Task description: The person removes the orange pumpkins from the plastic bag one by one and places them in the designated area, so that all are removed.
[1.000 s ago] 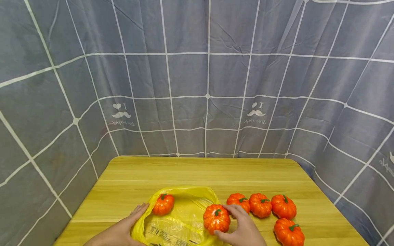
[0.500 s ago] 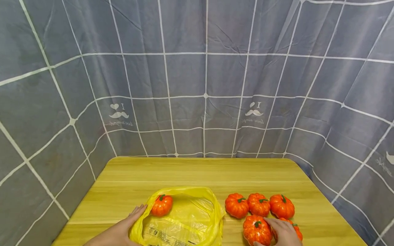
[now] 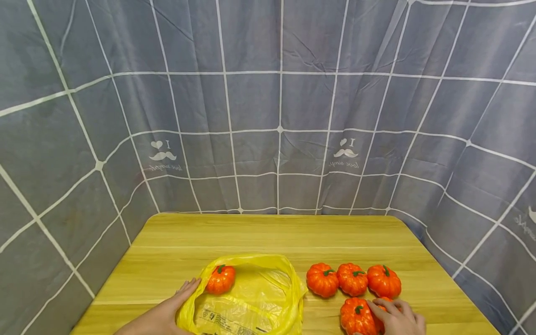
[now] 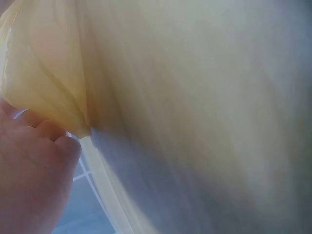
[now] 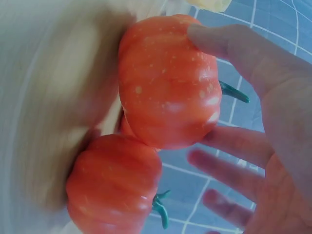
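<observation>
My left hand (image 3: 173,309) grips the left side of a yellow plastic bag (image 3: 295,298), which stands with its mouth spread wide. In the left wrist view the left hand's fingers (image 4: 66,146) bend at the bag's film (image 4: 44,63). Inside the bag, at its left, sits a small orange pumpkin (image 3: 220,280) with a green stem. To the right of the bag, my right hand (image 3: 398,321) holds a speckled orange pumpkin (image 5: 165,87) between thumb and index finger, its other fingers spread. Another pumpkin (image 5: 114,183) lies right against it, mostly hidden behind the hand in the head view.
Three more pumpkins stand in a row beyond the right hand: a left one (image 3: 322,280), a middle one (image 3: 352,279) and a right one (image 3: 384,281). They rest on a wooden table (image 3: 268,232). A grey checked curtain (image 3: 259,107) closes off the back and both sides.
My right hand has carried the speckled pumpkin from over the bag's right rim to the right, beside the other pumpkins. The left hand stays at the bag.
</observation>
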A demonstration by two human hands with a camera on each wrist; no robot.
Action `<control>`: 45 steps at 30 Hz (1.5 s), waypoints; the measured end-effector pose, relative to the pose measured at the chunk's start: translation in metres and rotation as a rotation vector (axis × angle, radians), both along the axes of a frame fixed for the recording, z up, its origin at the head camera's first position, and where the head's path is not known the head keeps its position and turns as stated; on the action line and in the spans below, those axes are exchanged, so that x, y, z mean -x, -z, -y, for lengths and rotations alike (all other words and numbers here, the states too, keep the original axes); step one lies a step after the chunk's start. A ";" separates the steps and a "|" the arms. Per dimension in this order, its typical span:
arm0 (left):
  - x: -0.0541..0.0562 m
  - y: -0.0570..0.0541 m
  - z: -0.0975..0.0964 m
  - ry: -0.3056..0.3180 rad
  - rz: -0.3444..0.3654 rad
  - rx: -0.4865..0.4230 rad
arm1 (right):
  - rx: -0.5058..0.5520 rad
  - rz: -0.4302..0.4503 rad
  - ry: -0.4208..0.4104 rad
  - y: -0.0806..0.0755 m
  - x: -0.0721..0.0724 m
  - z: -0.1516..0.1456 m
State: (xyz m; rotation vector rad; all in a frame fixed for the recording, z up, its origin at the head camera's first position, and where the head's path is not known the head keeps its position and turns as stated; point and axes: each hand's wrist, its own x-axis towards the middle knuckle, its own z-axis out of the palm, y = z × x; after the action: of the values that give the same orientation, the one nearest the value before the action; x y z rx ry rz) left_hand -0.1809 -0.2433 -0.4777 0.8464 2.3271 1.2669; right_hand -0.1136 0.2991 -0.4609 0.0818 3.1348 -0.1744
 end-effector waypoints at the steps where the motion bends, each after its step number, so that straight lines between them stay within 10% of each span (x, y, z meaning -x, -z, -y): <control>1: 0.001 0.002 0.001 0.010 -0.029 0.020 | -0.001 -0.005 0.003 0.001 -0.001 0.000; 8: -0.002 -0.003 -0.002 -0.014 0.011 0.012 | 0.009 -0.205 0.030 0.002 -0.009 0.008; 17: -0.003 -0.006 -0.004 -0.022 -0.076 0.050 | 0.129 -0.247 0.032 -0.001 -0.008 0.015; 25: -0.004 -0.009 -0.004 -0.021 -0.012 0.004 | 0.242 -0.272 0.052 -0.012 -0.009 0.028; 45: -0.006 -0.008 -0.003 -0.029 0.026 0.011 | 0.426 -0.478 -0.208 -0.027 0.016 0.075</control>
State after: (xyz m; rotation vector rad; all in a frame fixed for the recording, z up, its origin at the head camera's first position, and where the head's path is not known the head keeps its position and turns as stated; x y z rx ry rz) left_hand -0.1747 -0.2400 -0.4701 0.7914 2.3321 1.2685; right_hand -0.1294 0.2243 -0.4341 -0.3337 3.4369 -0.9834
